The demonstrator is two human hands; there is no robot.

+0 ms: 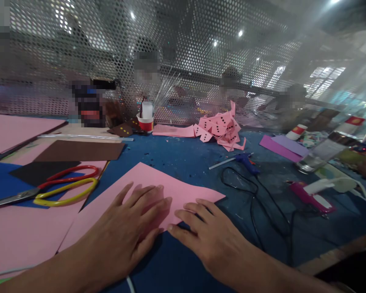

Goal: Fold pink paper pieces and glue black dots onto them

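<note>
A pink paper sheet point(146, 183) lies on the blue table point(183, 162) in front of me. My left hand point(128, 228) rests flat on it, fingers stretched out and slightly spread. My right hand point(207, 232) lies flat at the sheet's lower right edge, its fingertips touching the paper, fingers apart. Neither hand holds anything.
Red and yellow scissors point(61, 189) lie at the left on pink, black and brown sheets. A blue glue gun point(247, 160) with a black cord, a pile of pink cut strips point(222, 128), a red cup point(145, 122) and purple paper point(280, 146) sit beyond. A perforated metal screen point(183, 61) stands behind, with people past it.
</note>
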